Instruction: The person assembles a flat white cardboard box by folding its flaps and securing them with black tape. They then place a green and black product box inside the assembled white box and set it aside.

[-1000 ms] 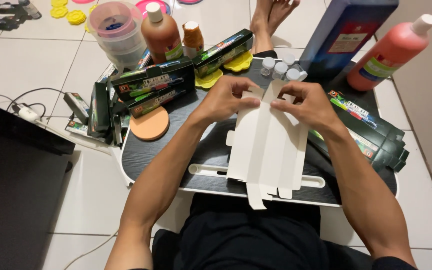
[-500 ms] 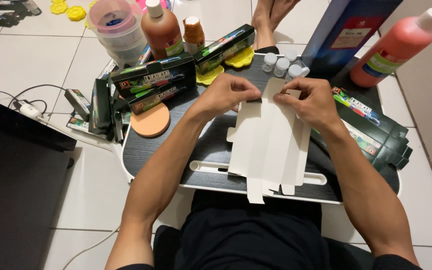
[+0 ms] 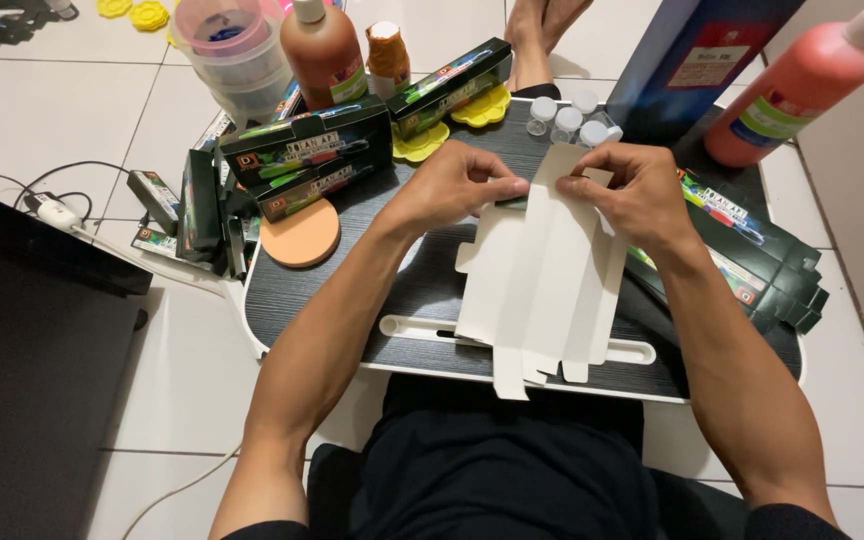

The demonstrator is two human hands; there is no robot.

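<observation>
Gripping flat carton (image 3: 542,275) top edge | left hand (image 3: 452,185), right hand (image 3: 632,195) both pinching | vials (image 3: 567,118) just beyond hands

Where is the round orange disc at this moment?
In the head view, the round orange disc lies at the left edge of the dark lap tray, just below the stacked dark green boxes and left of the left hand.

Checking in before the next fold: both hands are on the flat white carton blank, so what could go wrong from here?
1. The carton blank overhangs the lap tray toward the body; its lower flaps could catch and crease.
2. The small clear vials stand just beyond the right hand; a push forward might topple them.
3. The left hand pinches only the top edge, so the fold may skew.
</observation>
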